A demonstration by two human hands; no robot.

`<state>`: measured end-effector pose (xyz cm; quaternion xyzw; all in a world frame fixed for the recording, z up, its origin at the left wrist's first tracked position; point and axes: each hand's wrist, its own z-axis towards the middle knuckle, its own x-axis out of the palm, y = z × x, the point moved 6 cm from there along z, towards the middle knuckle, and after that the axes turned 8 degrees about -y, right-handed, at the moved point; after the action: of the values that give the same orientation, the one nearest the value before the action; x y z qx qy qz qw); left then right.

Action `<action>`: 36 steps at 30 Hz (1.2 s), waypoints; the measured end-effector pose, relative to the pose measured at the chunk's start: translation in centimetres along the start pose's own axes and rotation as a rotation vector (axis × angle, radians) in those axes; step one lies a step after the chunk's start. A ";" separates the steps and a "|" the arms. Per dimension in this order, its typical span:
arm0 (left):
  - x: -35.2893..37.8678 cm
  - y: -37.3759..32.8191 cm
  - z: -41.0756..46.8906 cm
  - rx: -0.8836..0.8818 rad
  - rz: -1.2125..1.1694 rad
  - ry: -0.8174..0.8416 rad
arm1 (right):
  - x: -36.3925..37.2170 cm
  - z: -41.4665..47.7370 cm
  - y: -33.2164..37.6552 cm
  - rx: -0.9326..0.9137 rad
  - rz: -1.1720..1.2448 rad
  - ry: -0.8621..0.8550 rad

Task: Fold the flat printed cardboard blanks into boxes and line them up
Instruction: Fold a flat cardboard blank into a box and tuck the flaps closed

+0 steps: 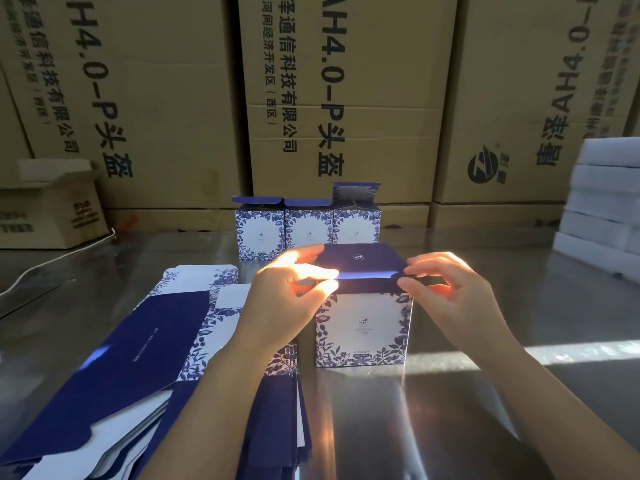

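Observation:
A blue-and-white floral box (363,327) stands upright on the steel table in front of me. Its dark blue lid flap (360,263) is bent over the top opening. My left hand (291,292) pinches the flap's front edge at the left corner. My right hand (446,289) pinches the same edge at the right corner. Behind it, three folded boxes (308,226) stand side by side in a row with their lids up. A pile of flat printed blanks (138,358) lies at the left.
Large brown shipping cartons (346,98) wall off the back of the steel table (485,410). A small open carton (52,209) sits at the far left. White foam slabs (606,202) are stacked at the right edge. A white cable (52,261) runs across the left.

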<state>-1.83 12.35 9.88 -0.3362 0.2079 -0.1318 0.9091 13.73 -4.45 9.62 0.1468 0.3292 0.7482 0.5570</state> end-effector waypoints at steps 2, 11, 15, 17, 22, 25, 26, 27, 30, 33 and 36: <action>-0.3 0.2 0.1 -0.034 0.006 -0.039 | -0.1 0.2 -0.4 0.011 0.012 0.014; 0.1 0.7 0.2 -0.101 0.025 -0.106 | 0.1 0.5 -1.0 0.087 0.065 0.034; -0.1 0.5 0.0 -0.117 0.030 -0.105 | 0.2 0.2 -1.1 0.130 0.066 0.000; -0.2 1.2 -0.2 -0.167 0.008 -0.092 | 0.3 0.0 -1.4 0.175 0.103 -0.015; -0.5 2.8 -0.2 -0.245 0.127 -0.115 | 0.6 -0.1 -2.0 0.294 0.162 0.014; -0.5 1.6 0.0 -0.166 0.133 -0.099 | 0.5 -0.1 -2.1 0.273 0.131 0.012; -0.3 1.2 0.0 -0.135 0.130 -0.087 | 0.4 -0.1 -2.2 0.260 0.111 0.009; -0.1 0.8 0.0 -0.112 0.132 -0.080 | 0.3 -0.1 -2.2 0.246 0.081 0.006; 0.8 -0.3 0.6 -0.080 0.132 -0.089 | -0.6 0.8 -2.2 0.209 -0.015 -0.005; 2.9 -1.9 3.2 -0.025 0.079 -0.077 | -2.5 3.4 -2.2 0.198 0.013 -0.057; 6.5 -3.5 7.5 -0.053 0.092 -0.047 | -5.0 7.2 -3.0 0.191 0.013 -0.130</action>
<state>6.99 11.45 15.53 -0.3533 0.2050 -0.0763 0.9096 21.86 -6.29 13.67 0.2493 0.3612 0.7060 0.5559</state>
